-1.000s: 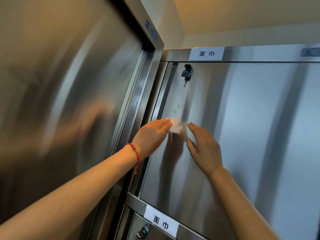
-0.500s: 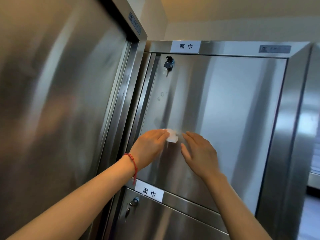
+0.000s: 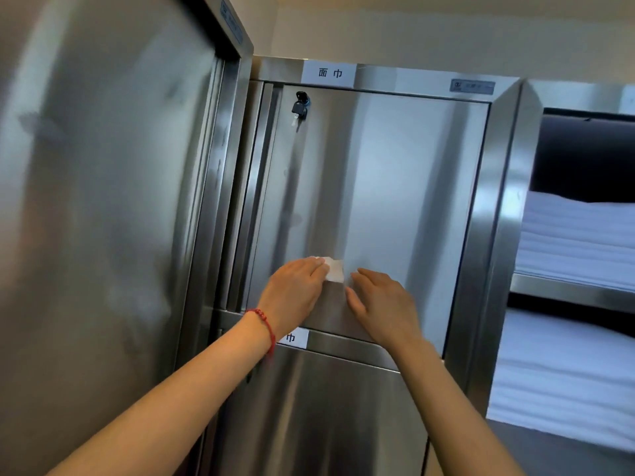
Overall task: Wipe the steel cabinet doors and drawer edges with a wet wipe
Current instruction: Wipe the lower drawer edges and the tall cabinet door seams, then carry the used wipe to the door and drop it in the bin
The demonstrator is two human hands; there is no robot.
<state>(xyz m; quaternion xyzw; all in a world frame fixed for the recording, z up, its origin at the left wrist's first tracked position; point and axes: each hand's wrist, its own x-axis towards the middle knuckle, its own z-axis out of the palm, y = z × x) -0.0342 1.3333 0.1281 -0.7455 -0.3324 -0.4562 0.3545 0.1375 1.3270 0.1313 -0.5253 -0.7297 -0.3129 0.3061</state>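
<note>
- Both hands have been carried lower on the upper cabinet door (image 3: pixel 378 187), now near its bottom edge.
- A white wet wipe (image 3: pixel 334 269) is pressed flat against the steel under the fingers of the left hand (image 3: pixel 295 297).
- Just beside it, the right hand (image 3: pixel 381 304) is laid open, fingers together, on the door.
- A key (image 3: pixel 299 108) is seen hanging in the lock at upper left.
- Folded white towels (image 3: pixel 577 235) are stacked on shelves to the right.

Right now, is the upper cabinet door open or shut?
Shut. The upper cabinet door sits flush inside its steel frame, with keys hanging in the lock.
</note>
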